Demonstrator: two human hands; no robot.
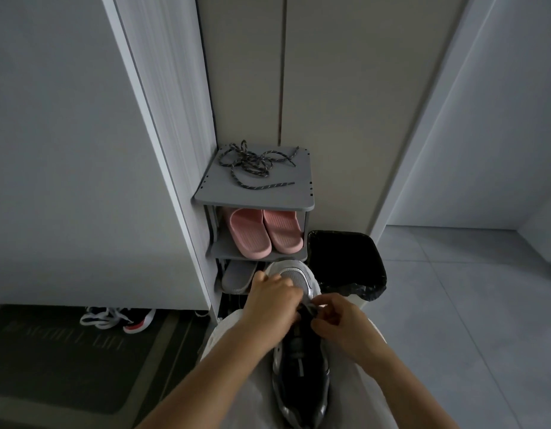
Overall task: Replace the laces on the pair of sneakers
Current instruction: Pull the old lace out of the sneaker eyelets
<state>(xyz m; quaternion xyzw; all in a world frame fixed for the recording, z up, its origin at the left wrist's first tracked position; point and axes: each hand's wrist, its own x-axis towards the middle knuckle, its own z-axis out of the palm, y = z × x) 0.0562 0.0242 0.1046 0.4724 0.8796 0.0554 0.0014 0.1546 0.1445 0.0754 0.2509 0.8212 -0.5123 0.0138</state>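
A grey-and-white sneaker [300, 376] with a dark tongue lies on my lap, toe pointing away from me. My left hand [272, 300] rests over the front of its lacing area, fingers curled at the eyelets. My right hand [340, 320] pinches a dark lace [310, 311] just beside the left hand. The spot where the lace meets the eyelets is hidden by my fingers. A loose tangle of dark speckled laces [252, 165] lies on top of the small grey shoe rack [299, 204] ahead.
Pink slippers [265, 232] sit on the rack's middle shelf, a grey slipper [237, 275] below. A black-lined bin [345, 264] stands right of the rack. Another sneaker with white laces [119, 318] lies under the cabinet at left, by a dark mat [67, 360].
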